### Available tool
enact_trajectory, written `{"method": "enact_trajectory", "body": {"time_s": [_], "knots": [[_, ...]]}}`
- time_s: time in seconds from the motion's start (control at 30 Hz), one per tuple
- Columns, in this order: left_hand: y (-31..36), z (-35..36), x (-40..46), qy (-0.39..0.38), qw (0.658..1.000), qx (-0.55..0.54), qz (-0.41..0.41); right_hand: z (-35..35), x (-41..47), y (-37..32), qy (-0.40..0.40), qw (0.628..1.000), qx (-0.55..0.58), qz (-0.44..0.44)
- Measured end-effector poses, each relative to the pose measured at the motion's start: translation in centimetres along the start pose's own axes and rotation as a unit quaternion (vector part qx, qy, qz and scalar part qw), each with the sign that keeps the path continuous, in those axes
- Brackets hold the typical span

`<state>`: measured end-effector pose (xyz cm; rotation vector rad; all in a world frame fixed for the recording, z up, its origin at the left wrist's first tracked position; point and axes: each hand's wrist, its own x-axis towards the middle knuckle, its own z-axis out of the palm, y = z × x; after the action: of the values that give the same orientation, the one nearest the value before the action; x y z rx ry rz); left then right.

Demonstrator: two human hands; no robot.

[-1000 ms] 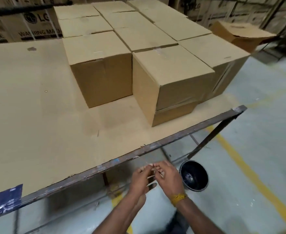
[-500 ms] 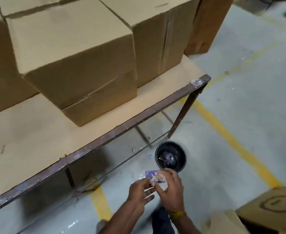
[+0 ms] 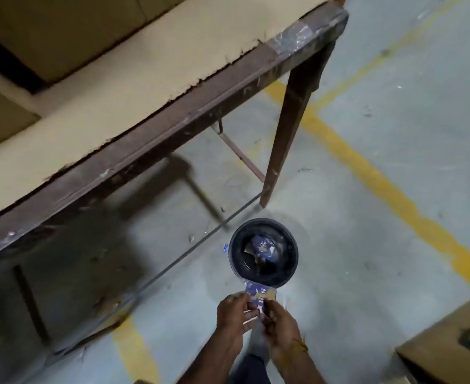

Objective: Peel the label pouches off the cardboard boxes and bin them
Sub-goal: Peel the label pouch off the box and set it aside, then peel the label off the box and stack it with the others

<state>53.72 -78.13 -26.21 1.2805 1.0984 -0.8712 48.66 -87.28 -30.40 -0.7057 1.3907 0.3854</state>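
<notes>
Grey concrete floor point(image 3: 366, 245) filled most of the view, with yellow painted lines point(image 3: 389, 187) crossing it. Table point(image 3: 156, 139), dark metal frame with a cardboard-covered top, ran across upper left; one leg point(image 3: 289, 126) stood on the floor near the bin. Cardboard boxes point(image 3: 62, 31) sat on the table at top left, only their lower parts visible. Another cardboard box point(image 3: 455, 345) sat at lower right corner, on floor level. Round black bin point(image 3: 263, 253) stood on the floor just past the table leg, with crumpled blue-and-clear pouches point(image 3: 261, 246) already inside. Left hand point(image 3: 235, 311) and right hand point(image 3: 279, 325) were together just in front of the bin's near rim, both pinching one label pouch point(image 3: 258, 295), blue print in clear film, fingers curled on it. Pouch overlapped the bin rim in view, not yet inside. Small blue scrap point(image 3: 224, 248) lay on the floor just left of the bin.
</notes>
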Motion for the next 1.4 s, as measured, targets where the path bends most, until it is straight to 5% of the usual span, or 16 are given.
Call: {"method": "enact_trajectory", "body": {"time_s": [0.33,0.6,1.0,1.4], "knots": [[-0.9,5.3,15.8,0.002,0.999,0.028,-0.023,0.9,16.3,-2.7,0.022,0.999,-0.047,0.007],[-3.6,4.0,16.7,0.038,0.993,0.103,-0.044,-1.1,19.4,-0.7,0.087,0.987,-0.135,0.0],[-2.2,-4.8,8.8,0.022,0.995,0.055,0.085,4.8,8.4,4.0,0.09,0.929,-0.305,-0.189],[-10.9,-30.7,-12.6,0.119,0.976,-0.075,0.165,9.7,-17.1,23.8,-0.044,0.84,-0.476,-0.257]]}}
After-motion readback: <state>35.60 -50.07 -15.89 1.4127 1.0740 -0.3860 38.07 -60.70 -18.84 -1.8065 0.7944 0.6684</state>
